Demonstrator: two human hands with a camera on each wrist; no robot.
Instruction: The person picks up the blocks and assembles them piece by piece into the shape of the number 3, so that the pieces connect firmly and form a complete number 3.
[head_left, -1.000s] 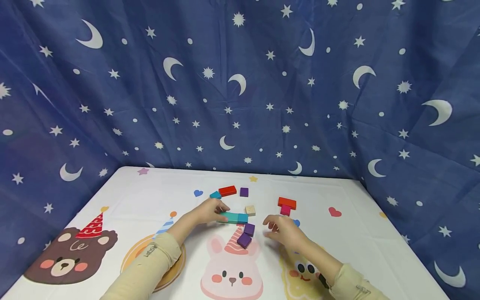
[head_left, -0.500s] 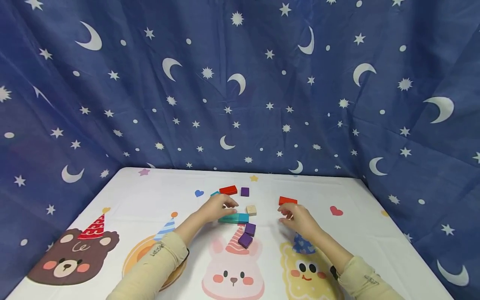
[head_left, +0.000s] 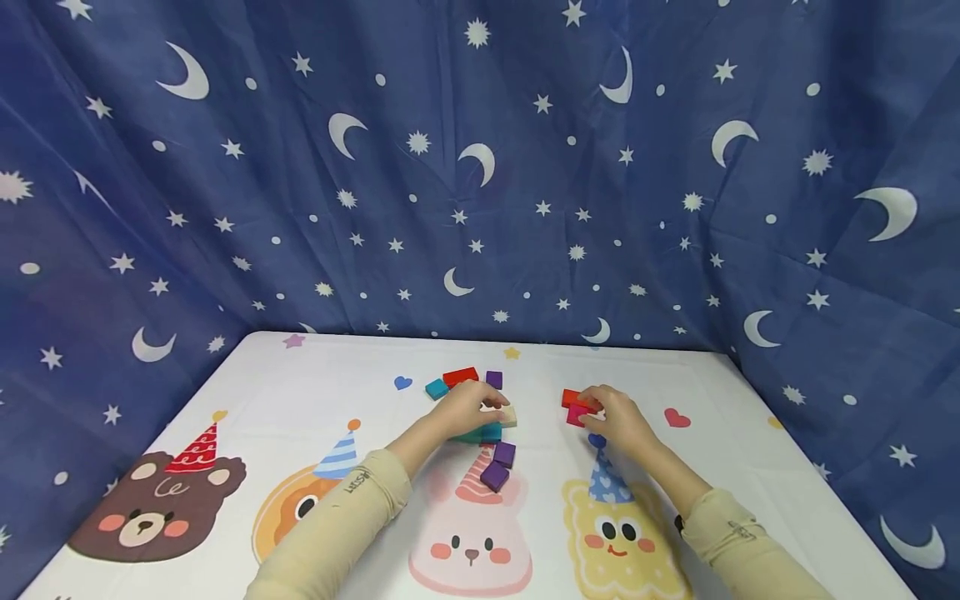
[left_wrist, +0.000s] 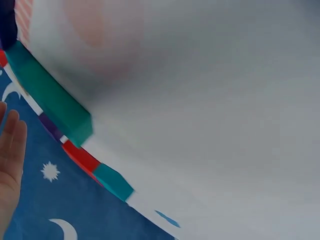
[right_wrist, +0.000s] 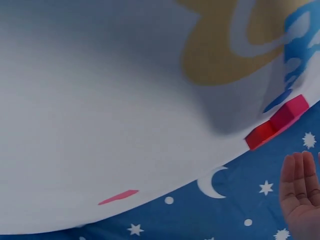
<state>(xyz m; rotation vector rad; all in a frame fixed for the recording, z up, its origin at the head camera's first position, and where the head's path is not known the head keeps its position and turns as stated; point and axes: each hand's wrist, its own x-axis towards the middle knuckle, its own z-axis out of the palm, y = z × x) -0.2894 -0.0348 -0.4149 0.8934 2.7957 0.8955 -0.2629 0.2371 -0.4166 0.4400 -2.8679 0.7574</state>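
Observation:
In the head view my left hand (head_left: 468, 408) reaches over a long teal block (head_left: 468, 436) and a blue block (head_left: 491, 432) that lie end to end. Its thumb and forefinger are by a plain wooden block (head_left: 510, 416); whether they touch it I cannot tell. My right hand (head_left: 618, 421) has its thumb and fingers around the near side of a pink block (head_left: 577, 415), which sits against a red block (head_left: 573, 397). A gap shows between that thumb and the fingertips. Both wrist views show extended fingers, the left (left_wrist: 15, 145) and the right (right_wrist: 299, 180).
Two purple blocks (head_left: 505, 454) lie nearer the front. Behind the left hand are a blue block (head_left: 437, 388), a long red block (head_left: 461, 377) and another purple block (head_left: 494, 379). A white cartoon-print cloth (head_left: 360, 367) covers the table; a blue star curtain (head_left: 420, 192) hangs behind.
The left hand has moved right, from the teal block's left end to the wooden block. The right hand has moved forward and right to the pink and red blocks.

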